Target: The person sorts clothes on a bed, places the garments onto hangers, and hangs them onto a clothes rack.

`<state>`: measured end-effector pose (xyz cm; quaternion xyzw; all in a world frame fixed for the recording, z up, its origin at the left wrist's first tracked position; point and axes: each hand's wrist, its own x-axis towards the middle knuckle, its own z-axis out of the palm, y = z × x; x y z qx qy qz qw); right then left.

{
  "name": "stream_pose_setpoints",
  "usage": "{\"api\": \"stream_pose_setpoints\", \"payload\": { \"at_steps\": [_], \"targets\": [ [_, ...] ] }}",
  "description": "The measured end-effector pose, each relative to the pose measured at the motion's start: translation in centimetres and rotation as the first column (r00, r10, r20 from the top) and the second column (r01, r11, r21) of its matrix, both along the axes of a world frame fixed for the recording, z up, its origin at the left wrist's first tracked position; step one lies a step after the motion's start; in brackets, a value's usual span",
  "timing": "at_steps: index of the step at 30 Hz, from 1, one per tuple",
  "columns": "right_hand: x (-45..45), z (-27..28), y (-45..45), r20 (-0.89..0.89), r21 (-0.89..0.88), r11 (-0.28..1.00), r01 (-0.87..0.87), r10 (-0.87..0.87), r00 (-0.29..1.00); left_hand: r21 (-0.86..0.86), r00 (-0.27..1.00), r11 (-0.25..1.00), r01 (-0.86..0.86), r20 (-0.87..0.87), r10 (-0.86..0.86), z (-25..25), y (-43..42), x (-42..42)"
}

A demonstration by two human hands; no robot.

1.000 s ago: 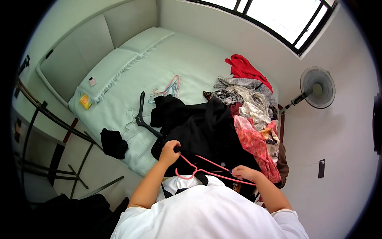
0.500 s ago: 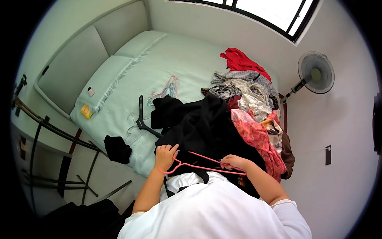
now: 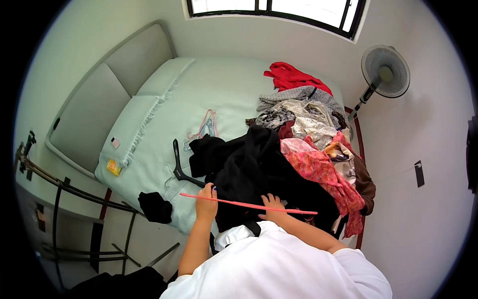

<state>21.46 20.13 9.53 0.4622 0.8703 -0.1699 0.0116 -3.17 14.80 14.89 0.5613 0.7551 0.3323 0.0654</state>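
My left hand [image 3: 206, 202] is closed on the pink hanger [image 3: 244, 204], which stretches sideways across the front of my body. On the black garment [image 3: 246, 164] rests my right hand [image 3: 273, 205], fingers spread, with the hanger crossing just over it. The black garment lies spread at the bed's near side. A black hanger [image 3: 178, 162] is beside its left edge. Beyond it are several thin pink and blue hangers [image 3: 206, 125].
A heap of patterned clothes [image 3: 311, 117] and a red garment [image 3: 294, 77] lie on the right of the bed [image 3: 229, 79]. A fan [image 3: 385, 72] stands behind them. A metal rack [image 3: 84, 192] is at the left; a small black cloth [image 3: 155, 207] lies at the bed's edge.
My right hand has let go of the pink hanger and moved left onto the black garment. The hanger has turned to lie nearly edge-on. The view has shifted.
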Motion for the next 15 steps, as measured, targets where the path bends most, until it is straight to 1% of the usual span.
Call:
{"api": "stream_pose_setpoints", "payload": {
  "at_steps": [1,2,3,4,5,6,8,9,10,12,13,14,15],
  "targets": [
    [0.1,-2.2,0.6,-0.021,0.072,0.997,0.000,0.002,1.000,0.009,1.000,1.000,-0.005,-0.016,0.006,-0.1,0.1,0.2],
    [0.3,-2.8,1.2,-0.035,0.076,0.997,0.008,-0.005,0.999,0.017,0.999,1.000,-0.011,-0.032,0.011,-0.4,0.1,0.2],
    [0.7,-3.1,1.8,-0.060,0.043,0.998,0.045,-0.042,0.997,0.044,0.995,0.999,0.007,-0.095,-0.003,-1.2,-0.1,0.1],
    [1.2,-3.4,2.3,-0.085,0.010,0.997,0.080,-0.079,0.993,0.050,0.994,0.999,0.015,-0.108,-0.009,-1.9,-0.4,0.0],
    [1.8,-3.3,3.1,-0.191,-0.017,0.994,0.105,-0.106,0.976,0.019,0.990,1.000,0.012,-0.142,-0.009,-2.5,-0.7,0.0],
    [2.1,-2.4,3.4,-0.318,-0.059,0.982,0.182,-0.191,0.929,-0.013,0.985,1.000,0.007,-0.173,-0.009,-2.9,-1.2,0.0],
    [2.6,-0.6,4.1,-0.376,-0.293,0.893,0.340,-0.435,0.818,-0.043,0.981,0.999,0.010,-0.193,-0.018,-4.0,-2.3,0.3],
    [2.9,-1.3,4.5,-0.443,-0.356,0.873,0.334,-0.472,0.762,-0.042,0.978,0.998,0.038,-0.205,-0.046,-5.1,-2.8,0.3],
    [3.2,-2.0,4.6,-0.446,-0.395,0.862,0.318,-0.482,0.754,-0.043,0.973,0.997,0.068,-0.217,-0.075,-6.1,-3.2,0.4],
    [3.4,-1.6,4.3,-0.423,-0.616,0.740,0.271,-0.601,0.678,-0.062,0.976,0.995,0.082,-0.196,-0.092,-7.3,-3.8,0.7],
    [3.9,-1.3,4.1,-0.420,-0.621,0.733,0.277,-0.610,0.673,-0.084,0.981,0.995,0.056,-0.182,-0.071,-7.8,-3.9,0.7],
    [4.3,1.1,3.5,-0.387,-0.657,0.711,0.251,-0.604,0.696,-0.104,0.984,0.994,0.032,-0.170,-0.049,-8.0,-3.8,0.6],
    [4.6,2.3,3.2,-0.357,-0.690,0.687,0.227,-0.596,0.720,-0.052,0.993,0.999,0.012,-0.118,-0.018,-7.8,-3.7,0.5]
  ]
}}
